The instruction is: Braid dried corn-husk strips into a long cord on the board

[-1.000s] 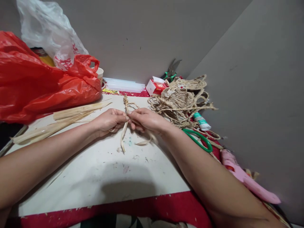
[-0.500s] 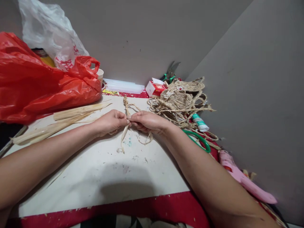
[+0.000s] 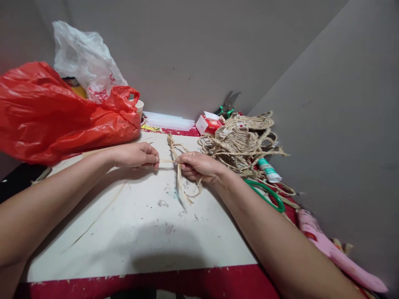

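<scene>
Head view: a red cloth (image 3: 174,283) with scattered pale flecks forms the near border of the work surface. A white board (image 3: 156,245), marked with small dark stains, lies on it. One thin loose strand (image 3: 93,221) lies on the left part of the board.

At right, beside the right forearm, lies a pink tool (image 3: 339,254). Farther in is a green ring-shaped handle (image 3: 267,195), partly covered by the same forearm.

At mid-board, the left hand (image 3: 137,156) grips narrow: fingers closed, the end of a thin fiber strip (image 3: 167,161) pinched at the fingertips. The strip runs nearly level and taut to the right hand (image 3: 199,167). The right hand is also closed, thumb against curled fingers, pinching the strip where it meets the braided piece (image 3: 170,142). The upper end of this piece extends away from the hands over the far part of the board. Flat tails (image 3: 180,187) trail toward the near side below the right fingers, slightly blurred.

Beyond the right hand, a large bundle of twisted cord (image 3: 240,139) is heaped, with a green-and-white roll (image 3: 269,171) at its near right side. A red-and-white box (image 3: 209,123) stands beside the bundle; green-handled pruners (image 3: 228,106) are behind it. Clear sticks (image 3: 170,121) lie along the far edge, left of the box. Farther left are a pale cup (image 3: 139,107), a red plastic bag (image 3: 59,120) and a translucent bag (image 3: 85,58), before a gray wall (image 3: 187,45).
</scene>
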`<state>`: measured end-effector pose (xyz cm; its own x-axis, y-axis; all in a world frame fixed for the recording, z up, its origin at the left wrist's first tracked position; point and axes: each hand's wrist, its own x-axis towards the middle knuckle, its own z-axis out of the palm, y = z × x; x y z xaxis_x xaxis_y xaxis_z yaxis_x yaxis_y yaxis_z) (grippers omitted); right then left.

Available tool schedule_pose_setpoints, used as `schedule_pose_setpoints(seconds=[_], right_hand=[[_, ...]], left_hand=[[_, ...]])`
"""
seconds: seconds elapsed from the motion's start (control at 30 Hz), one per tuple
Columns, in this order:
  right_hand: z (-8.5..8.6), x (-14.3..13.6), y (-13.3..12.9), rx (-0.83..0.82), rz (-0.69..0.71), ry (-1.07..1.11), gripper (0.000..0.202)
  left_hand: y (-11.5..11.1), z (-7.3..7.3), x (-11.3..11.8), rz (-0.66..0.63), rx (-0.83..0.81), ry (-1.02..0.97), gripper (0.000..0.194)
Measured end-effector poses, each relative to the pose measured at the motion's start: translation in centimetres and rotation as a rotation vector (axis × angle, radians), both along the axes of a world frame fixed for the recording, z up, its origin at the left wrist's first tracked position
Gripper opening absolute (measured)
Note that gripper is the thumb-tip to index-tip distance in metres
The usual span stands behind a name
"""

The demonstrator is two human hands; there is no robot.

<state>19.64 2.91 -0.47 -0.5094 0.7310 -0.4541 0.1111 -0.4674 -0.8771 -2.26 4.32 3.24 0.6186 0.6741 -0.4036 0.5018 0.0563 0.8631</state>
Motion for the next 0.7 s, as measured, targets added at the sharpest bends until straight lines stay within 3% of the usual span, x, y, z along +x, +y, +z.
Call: schedule_pose_setpoints(seconds=[0.17,0.3,0.43,0.53,0.7], right_hand=[[-0.4,0.3,0.3,-0.027,0.007,0.042,0.032],[-0.4,0.3,0.3,-0.045,0.000,0.055,0.031],[-0.5,0.3,0.2,-0.054,0.014,0.063,0.030],[-0.5,0.3,0.2,-0.058,0.019,0.066,0.030],[-0.8,0.4,0.4,-0.067,0.043,0.062,0.032]], left_hand=[[0.7,1.8,-2.5,0.020,0.142,0.241,0.010],[0.5,4.0,-4.1,0.086,0.326,0.330,0.015],[-0.3,5.6,-5.9,0.137,0.376,0.402,0.015],[-0.8,5.3,-7.5,0.149,0.397,0.493,0.015],[-1.3,3.0,-8.2,0.116,0.592,0.590,0.014]])
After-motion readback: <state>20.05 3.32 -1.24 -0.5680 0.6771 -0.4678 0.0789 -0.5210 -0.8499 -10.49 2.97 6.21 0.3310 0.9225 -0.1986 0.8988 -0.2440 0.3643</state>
